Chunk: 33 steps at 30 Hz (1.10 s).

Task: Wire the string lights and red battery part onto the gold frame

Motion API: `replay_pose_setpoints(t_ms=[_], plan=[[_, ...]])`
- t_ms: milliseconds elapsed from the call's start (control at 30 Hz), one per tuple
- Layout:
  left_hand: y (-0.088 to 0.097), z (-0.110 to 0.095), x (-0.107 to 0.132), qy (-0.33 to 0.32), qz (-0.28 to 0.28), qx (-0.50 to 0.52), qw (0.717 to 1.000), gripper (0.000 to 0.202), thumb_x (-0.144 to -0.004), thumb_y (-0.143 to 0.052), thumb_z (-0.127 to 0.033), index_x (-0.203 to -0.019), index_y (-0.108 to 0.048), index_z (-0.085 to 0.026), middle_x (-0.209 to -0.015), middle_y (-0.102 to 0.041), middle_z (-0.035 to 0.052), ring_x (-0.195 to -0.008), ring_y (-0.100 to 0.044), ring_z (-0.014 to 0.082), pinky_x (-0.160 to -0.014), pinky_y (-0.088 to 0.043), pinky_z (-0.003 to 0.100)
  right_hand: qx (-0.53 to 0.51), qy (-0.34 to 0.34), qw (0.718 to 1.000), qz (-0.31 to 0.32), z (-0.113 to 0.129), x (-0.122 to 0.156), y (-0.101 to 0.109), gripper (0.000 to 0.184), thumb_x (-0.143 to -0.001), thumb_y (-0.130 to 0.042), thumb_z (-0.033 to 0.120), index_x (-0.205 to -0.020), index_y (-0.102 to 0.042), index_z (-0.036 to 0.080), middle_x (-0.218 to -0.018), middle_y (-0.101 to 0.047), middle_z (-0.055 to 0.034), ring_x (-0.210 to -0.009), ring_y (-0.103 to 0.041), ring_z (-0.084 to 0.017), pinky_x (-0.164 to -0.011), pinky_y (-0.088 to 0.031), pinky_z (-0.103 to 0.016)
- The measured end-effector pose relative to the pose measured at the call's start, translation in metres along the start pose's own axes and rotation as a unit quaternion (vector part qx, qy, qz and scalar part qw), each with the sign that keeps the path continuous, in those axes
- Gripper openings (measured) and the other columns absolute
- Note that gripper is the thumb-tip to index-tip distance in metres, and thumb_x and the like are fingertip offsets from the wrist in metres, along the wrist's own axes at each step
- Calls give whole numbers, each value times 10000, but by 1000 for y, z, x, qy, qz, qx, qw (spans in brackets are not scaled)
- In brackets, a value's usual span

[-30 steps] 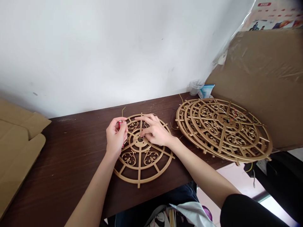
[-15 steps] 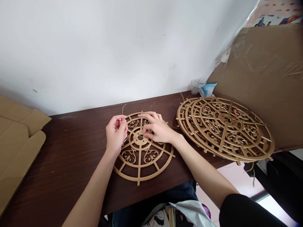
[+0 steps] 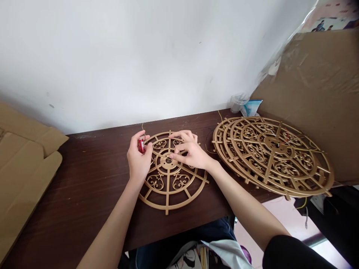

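A gold openwork disc (image 3: 167, 193) with scrollwork and a round hub lies flat on the dark brown table. Over its left rim, my left hand (image 3: 138, 157) is curled around a small red cylinder (image 3: 141, 145); most of the cylinder is hidden in the palm, so its kind is unclear. A thin yellow wire (image 3: 159, 156) runs from beside the left thumb to the hub's central hole. Its other end sticks up past the left fingertips. At the hub, my right hand (image 3: 190, 151) pinches the wire with thumb and index finger, the remaining fingers bent above the disc.
Several similar gold discs (image 3: 269, 179) are stacked at the right, with coloured wires on them. Behind the stack stand a clear plastic cup (image 3: 238, 104) and a blue-white packet (image 3: 251, 108). Cardboard (image 3: 25, 164) lies at the left; a large carton (image 3: 314, 82) stands at the right.
The left fingers have loosened and spread a little, showing more of the red cylinder. The right thumb and fingers have shifted slightly at the hub. The whole view has moved slightly.
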State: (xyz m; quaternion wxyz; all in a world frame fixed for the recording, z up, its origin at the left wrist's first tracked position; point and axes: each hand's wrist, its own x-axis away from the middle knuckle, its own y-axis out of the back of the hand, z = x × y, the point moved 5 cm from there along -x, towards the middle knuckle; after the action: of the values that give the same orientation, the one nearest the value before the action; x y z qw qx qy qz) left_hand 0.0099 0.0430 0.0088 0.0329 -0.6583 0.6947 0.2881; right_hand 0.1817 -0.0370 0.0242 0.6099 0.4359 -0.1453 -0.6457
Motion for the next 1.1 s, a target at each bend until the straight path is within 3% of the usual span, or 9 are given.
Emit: replay_pose_setpoints(t_ms=[67, 167, 300, 433, 567, 800, 1100], plan=[[3, -8, 2, -56, -12, -133, 990, 473, -794, -619, -189, -1264, -567, -220, -1176, -573, 110, -784, -608, 156, -676, -522, 298, -34, -11, 999, -16, -1, -1, 2, 301, -863, -672, 362, -623, -634, 183, -1306, -579, -39, -1252, -410, -268, -1012, -281, -491], [3, -20, 6, -126, -17, -269, 955, 497, -788, -631, -189, -1281, -578, -224, -1292, -470, 155, -933, -614, 242, -674, -508, 337, -104, -7, 994, -28, -3, -3, 2, 302, -882, -648, 354, -634, -638, 183, -1111, -675, -48, -1085, -554, -221, -993, -347, -446], [-1, -35, 15, -258, -7, -250, 933, 285, -829, -560, -117, -1057, -694, -223, -1161, -581, 113, -986, -608, 237, -723, -500, 324, -234, -5, 972, 0, -6, -6, -4, 373, -887, -613, 451, -630, -644, 183, -812, -702, -40, -795, -634, -170, -813, -477, -334], [-10, -42, 23, -345, 53, -192, 917, 220, -825, -547, -86, -899, -709, -216, -962, -665, 73, -893, -618, 203, -720, -495, 303, -315, -52, 948, 6, -11, -7, -11, 382, -835, -645, 524, -687, -687, 175, -739, -705, -31, -723, -634, -165, -736, -498, -307], [-16, -43, 26, -356, 86, -169, 915, 215, -825, -554, -103, -930, -708, -210, -953, -673, 75, -864, -614, 200, -698, -480, 296, -380, -75, 922, 18, -14, -6, -21, 334, -795, -701, 489, -720, -710, 164, -730, -705, -21, -688, -620, -144, -706, -487, -284], [-16, -40, 22, -310, 117, -123, 935, 228, -830, -553, -126, -975, -711, -204, -967, -656, 80, -878, -618, 198, -749, -492, 310, -476, -117, 872, 20, -19, -5, -33, 226, -717, -794, 370, -782, -727, 164, -777, -711, -6, -703, -627, -123, -721, -501, -268], [-17, -38, 21, -281, 118, -139, 942, 234, -875, -521, -181, -1016, -707, -195, -970, -653, 85, -873, -621, 190, -766, -493, 301, -496, -130, 859, -8, -21, -5, -30, 197, -678, -811, 283, -806, -715, 168, -837, -722, -16, -782, -672, -138, -807, -535, -297]])
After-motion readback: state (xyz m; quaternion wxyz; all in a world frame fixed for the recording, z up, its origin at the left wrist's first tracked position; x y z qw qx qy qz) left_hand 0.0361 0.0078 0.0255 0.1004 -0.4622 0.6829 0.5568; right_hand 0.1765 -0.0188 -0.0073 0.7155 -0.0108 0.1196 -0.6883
